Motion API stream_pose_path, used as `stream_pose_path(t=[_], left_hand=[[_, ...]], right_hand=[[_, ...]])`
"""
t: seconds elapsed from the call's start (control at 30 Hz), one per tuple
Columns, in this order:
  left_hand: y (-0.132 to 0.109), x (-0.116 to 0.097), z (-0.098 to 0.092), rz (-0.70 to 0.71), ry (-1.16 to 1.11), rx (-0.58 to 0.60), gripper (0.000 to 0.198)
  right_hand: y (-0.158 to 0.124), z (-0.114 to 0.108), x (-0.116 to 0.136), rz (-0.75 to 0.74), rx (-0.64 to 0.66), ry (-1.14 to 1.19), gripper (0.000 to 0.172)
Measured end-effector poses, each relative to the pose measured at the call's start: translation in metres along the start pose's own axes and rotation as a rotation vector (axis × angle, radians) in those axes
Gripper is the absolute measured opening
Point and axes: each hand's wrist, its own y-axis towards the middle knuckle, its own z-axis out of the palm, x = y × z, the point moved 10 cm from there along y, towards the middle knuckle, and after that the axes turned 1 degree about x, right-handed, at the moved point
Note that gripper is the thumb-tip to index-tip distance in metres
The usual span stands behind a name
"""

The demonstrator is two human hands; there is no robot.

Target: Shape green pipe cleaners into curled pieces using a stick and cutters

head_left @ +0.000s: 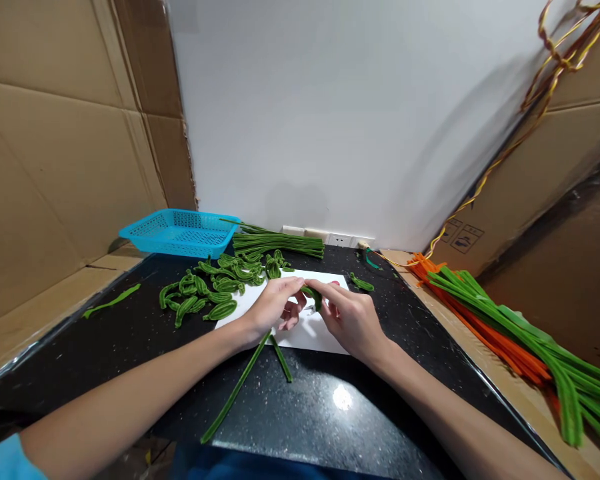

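Observation:
Between my hands, above a white sheet point(310, 339), is a small curved leaf of green pipe cleaner point(312, 293). My left hand point(279, 303) pinches its left end with thumb and forefinger, the other fingers loosely curled. On the right side, the fingers of my right hand point(350, 313) close on it from above and partly hide it. Just below my left wrist, a long green pipe cleaner point(235, 393) and a short piece point(281, 359) lie on the black table. A heap of similar green leaves point(220, 283) spreads left of the sheet.
A blue plastic basket point(180, 233) stands at the back left, beside a bundle of green pipe cleaners point(280, 243). One leaf point(361, 283) lies right of the sheet. Orange strips point(485, 333) and green strips point(510, 327) lie at the right edge. Sockets point(340, 240) line the wall.

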Motion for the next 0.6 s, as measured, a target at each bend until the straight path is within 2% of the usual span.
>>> stream_pose_path(t=[0.23, 0.43, 0.6], left_hand=[[0.000, -0.006, -0.012, 0.040, -0.075, -0.096, 0.034], [0.001, -0.008, -0.023, 0.071, -0.092, -0.180, 0.033], [0.003, -0.009, -0.022, 0.086, -0.060, -0.166, 0.035]], right_hand=[[0.000, 0.005, -0.011, 0.134, 0.034, 0.028, 0.036], [0.000, 0.005, 0.001, 0.049, 0.054, 0.085, 0.035], [0.000, 0.008, 0.009, -0.018, 0.031, 0.033, 0.034]])
